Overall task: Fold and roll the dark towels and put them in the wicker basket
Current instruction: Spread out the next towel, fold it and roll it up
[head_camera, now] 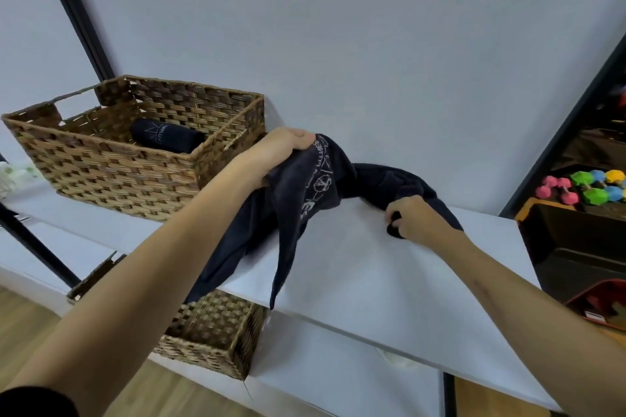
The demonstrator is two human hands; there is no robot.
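Observation:
A dark navy towel with white printed markings hangs crumpled over the white shelf top. My left hand grips one end of it, lifted above the shelf, and loose folds drop past the front edge. My right hand pinches another part of the same towel low on the shelf, to the right. The wicker basket stands on the shelf at the left. One rolled dark towel lies inside it.
A second wicker basket sits on the lower shelf under the towel. A pale wall rises behind the shelf. At the right stand a black bin and coloured dumbbells. A black pole runs up at the left.

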